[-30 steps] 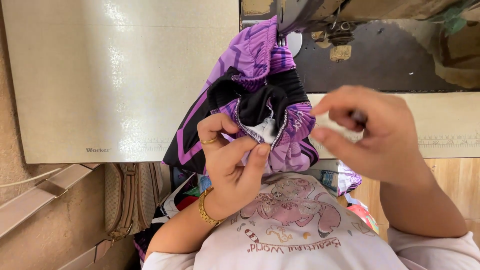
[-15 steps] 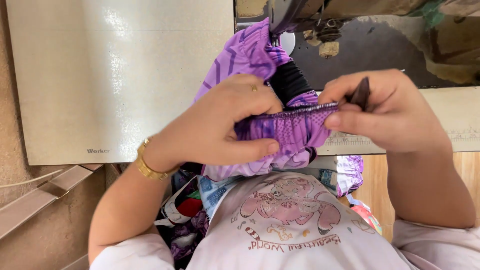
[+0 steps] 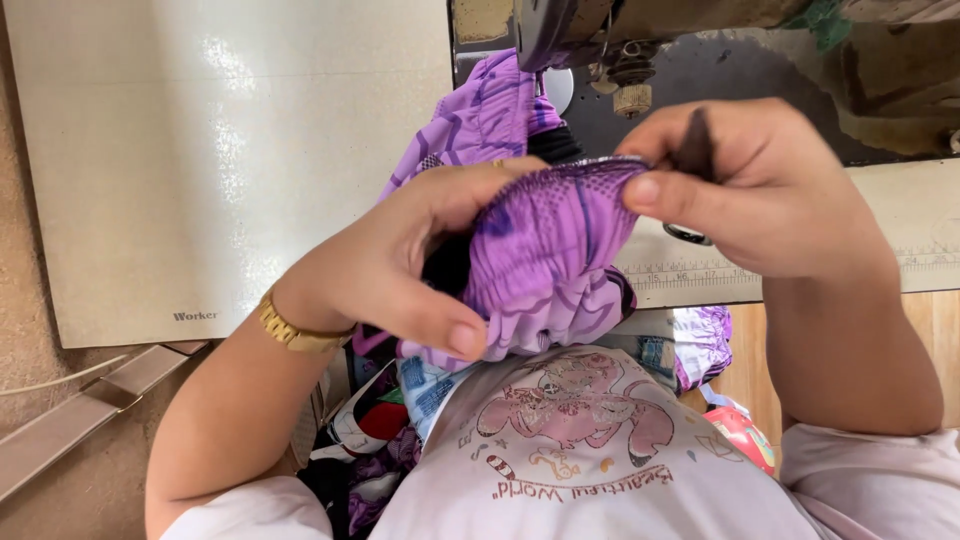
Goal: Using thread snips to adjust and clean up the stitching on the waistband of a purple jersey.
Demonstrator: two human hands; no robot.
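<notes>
In the head view, the left hand (image 3: 400, 265) sits at the centre of the frame, its fingers curled over and gripping a bunched purple patterned garment of thin, gathered fabric (image 3: 545, 270) with darker stripes and a dotted elastic edge along the top. The thumb presses into the soft folds low on the bundle. A gold-coloured metal wristband (image 3: 290, 328) circles that wrist. The right hand (image 3: 760, 190), at centre right, pinches the garment's stretched upper edge between thumb and forefinger, and a small dark piece, too unclear to identify, sticks up between its fingers. The garment hangs in the middle of the frame, held up between both hands above the person's lap, with more purple cloth trailing upward toward a dark metal sewing machine (image 3: 620, 40) at the top. A smooth, pale, glossy tabletop (image 3: 220, 160) fills the upper left. Mixed coloured cloth pieces (image 3: 380, 420) lie heaped at lower centre.
</notes>
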